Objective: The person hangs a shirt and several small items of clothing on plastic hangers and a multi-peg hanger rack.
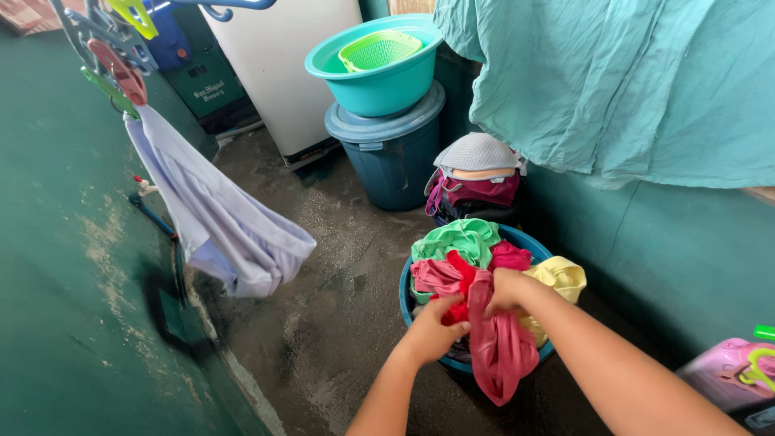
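Both hands, left hand (pixel 432 329) and right hand (pixel 504 292), close around the red cloth (pixel 496 343), which hangs over the blue basin (pixel 529 241) rim below them.

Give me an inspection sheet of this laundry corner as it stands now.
Surface: grey concrete floor, looks wet.
Job's things: blue basin heaped with wet clothes; pink-red garment hangs over its rim.
Clutter: lavender shirt on hangers; teal tub holding a green basket, on a lidded blue bin; bag pile; teal sheet.
Grippers: left hand and right hand both grip the pink-red garment.
Cables: nothing seen.
Surroundings: green walls, white appliance.
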